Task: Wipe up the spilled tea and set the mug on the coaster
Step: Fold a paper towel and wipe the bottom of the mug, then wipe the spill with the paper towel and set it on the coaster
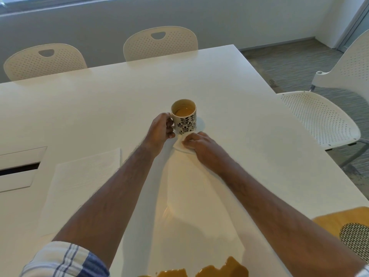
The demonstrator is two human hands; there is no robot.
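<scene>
My left hand grips the mug by its handle, my right hand's flat fingers press the coaster just beside it, bare table beyond.

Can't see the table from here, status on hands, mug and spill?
Left hand grips mug handle. Right hand presses coaster. Tea puddle unwiped at near edge.

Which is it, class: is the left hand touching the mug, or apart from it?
Touching. The head view shows the left hand with fingers curled around the handle of the mug.
</scene>
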